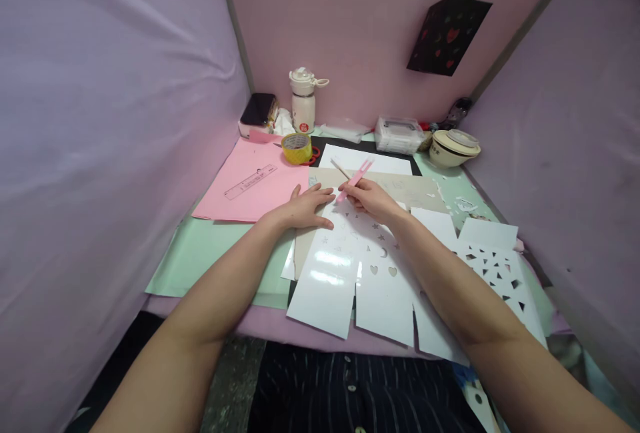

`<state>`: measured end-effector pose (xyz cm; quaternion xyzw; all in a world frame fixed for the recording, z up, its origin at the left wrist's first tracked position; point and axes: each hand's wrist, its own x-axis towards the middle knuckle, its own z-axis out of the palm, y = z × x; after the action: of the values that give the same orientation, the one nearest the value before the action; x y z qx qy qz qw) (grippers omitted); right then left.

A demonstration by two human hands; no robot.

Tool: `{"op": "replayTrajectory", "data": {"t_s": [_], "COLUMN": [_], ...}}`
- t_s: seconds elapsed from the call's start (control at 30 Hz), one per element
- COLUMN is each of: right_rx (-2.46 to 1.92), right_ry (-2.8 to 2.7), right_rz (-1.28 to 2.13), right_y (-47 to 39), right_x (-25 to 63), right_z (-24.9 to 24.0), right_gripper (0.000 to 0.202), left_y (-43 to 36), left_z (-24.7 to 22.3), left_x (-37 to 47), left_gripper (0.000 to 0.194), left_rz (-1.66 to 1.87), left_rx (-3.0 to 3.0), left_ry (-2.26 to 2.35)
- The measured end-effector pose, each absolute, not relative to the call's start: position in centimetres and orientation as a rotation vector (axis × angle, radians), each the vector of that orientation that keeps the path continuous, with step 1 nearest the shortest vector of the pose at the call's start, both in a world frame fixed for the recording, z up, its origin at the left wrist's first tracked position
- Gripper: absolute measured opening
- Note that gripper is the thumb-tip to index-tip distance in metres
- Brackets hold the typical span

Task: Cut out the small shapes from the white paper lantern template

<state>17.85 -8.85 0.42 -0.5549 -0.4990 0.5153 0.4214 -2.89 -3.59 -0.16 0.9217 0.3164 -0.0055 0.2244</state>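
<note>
The white cut-out sheet [360, 273], glossy and pierced with small stars, a moon and two hearts, lies flat in the middle of the desk, its lower flaps hanging over the near edge. The left hand [303, 209] rests on its upper left part, fingers spread and flat, pressing the sheet down and gripping nothing. Just beside it, the right hand [373, 201] is closed around a pink craft knife [356, 179], held like a pen with its tip down on the top edge of the sheet. Under the sheet sits a brown cardboard pad [415, 189], and under that a pale green mat [210, 253]. To the left, well apart from the hands, a pink paper [235, 203] carries a clear ruler [250, 181]. Near the ruler's far end stands a roll of yellow tape [297, 148], and behind it a white bottle [303, 103]. To the right lies another white sheet [497, 273] cut with triangles. At the back right sit a clear plastic box [399, 135] and a cream bowl [453, 148], and above them a black paper lantern [447, 34] hangs on the pink wall.
</note>
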Motion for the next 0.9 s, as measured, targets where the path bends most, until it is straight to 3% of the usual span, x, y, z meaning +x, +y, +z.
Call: {"op": "replayTrajectory", "data": {"t_s": [0.27, 0.9], "right_rx": [-1.413, -1.514], "right_ry": [-1.434, -1.595], "right_rz": [0.692, 0.552], "right_y": [-9.8, -9.9], "right_x": [16.0, 16.0], "right_z": [-2.3, -3.2], "right_gripper": [0.012, 0.015], "left_y": [-3.6, -3.8], "left_z": [-0.2, 0.1], "left_x": [-2.9, -2.9], "left_gripper": [0.078, 0.080], "left_rz": [-0.022, -0.045], "left_rx": [2.527, 2.513], "left_ry": [0.869, 0.885]}}
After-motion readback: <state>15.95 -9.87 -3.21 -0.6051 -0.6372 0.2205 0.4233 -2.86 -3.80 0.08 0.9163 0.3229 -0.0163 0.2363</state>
